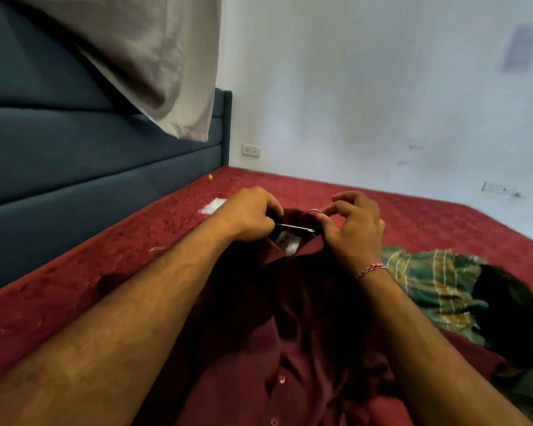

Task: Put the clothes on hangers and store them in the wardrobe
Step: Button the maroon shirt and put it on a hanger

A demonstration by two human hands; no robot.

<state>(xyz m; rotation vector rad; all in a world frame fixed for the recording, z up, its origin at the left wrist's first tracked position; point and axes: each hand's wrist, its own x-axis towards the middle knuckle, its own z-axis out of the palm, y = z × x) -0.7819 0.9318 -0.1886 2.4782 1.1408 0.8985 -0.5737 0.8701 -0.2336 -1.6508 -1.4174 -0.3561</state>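
Observation:
A maroon button-up shirt (pixel 286 327) lies flat on the red bed cover (pixel 74 272), collar away from me. A metal hanger (pixel 296 226) pokes out at the collar; only its thin bar and the top of its hook show, the rest is hidden inside the shirt. My left hand (pixel 250 215) grips the left side of the collar with curled fingers. My right hand (pixel 354 224) pinches the hanger's hook between thumb and forefinger at the right side of the collar. A white label shows inside the neck.
A green plaid garment (pixel 434 287) and a dark garment (pixel 511 315) lie in a heap on the bed to the right. A blue padded headboard (pixel 74 155) runs along the left. A grey cloth (pixel 154 56) hangs above. A small plastic packet (pixel 212 206) lies near the headboard.

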